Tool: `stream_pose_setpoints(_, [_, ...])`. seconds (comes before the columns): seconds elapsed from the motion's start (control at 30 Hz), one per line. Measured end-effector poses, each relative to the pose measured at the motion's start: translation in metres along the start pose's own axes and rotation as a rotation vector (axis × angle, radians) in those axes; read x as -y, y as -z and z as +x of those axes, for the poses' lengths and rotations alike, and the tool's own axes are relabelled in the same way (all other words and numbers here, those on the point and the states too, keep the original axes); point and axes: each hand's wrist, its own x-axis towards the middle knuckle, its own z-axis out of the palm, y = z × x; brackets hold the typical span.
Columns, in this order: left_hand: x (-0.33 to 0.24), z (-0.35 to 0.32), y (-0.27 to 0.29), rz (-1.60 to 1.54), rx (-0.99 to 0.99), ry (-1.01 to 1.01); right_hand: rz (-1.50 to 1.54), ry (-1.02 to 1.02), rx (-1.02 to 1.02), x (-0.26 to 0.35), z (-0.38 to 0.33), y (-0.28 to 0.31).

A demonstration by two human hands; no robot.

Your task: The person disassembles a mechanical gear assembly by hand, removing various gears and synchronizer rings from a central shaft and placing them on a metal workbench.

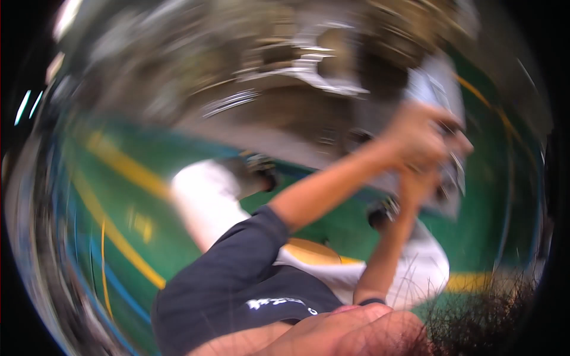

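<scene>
Both my arms reach far out to the right, and motion smears the view. My left hand [415, 136] is curled, its fingers bent round something dark and small that I cannot make out. Just below and touching it is my right hand [420, 181], partly covered, its fingers too blurred to read. Right beyond the hands stands a pale grey-blue blurred piece [436, 83], perhaps part of the equipment. Grey metal surfaces [454, 199] lie beside and under the hands; what exactly they belong to is unclear.
A large grey-brown machine or metal structure [267, 110] fills the far side, heavily blurred. Between my white-trousered legs is a round tan stool seat [312, 252]. The green floor [127, 196] carries yellow lines [133, 172] and blue lines. My dark shoes rest near the machine's base.
</scene>
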Motion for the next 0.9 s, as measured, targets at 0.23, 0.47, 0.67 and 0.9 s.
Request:
stream_pose_setpoints(0.23, [0.012, 0.019, -0.004, -0.231, 0.18, -0.044, 0.218, -0.002, 0.321, -0.043, 0.034, 0.019])
stream_pose_setpoints(0.47, [0.011, 0.002, -0.008, -0.208, 0.25, -0.133, 0.14, 0.083, 0.376, -0.046, 0.019, 0.045])
stream_pose_setpoints(0.67, [-0.006, 0.0, -0.017, -0.012, -0.153, -0.182, 0.327, 0.06, -0.054, 0.01, 0.007, -0.007])
stream_pose_setpoints(0.9, [-0.001, 0.009, -0.006, 0.002, -0.148, -0.107, 0.409, -0.026, -0.015, 0.041, 0.004, -0.019])
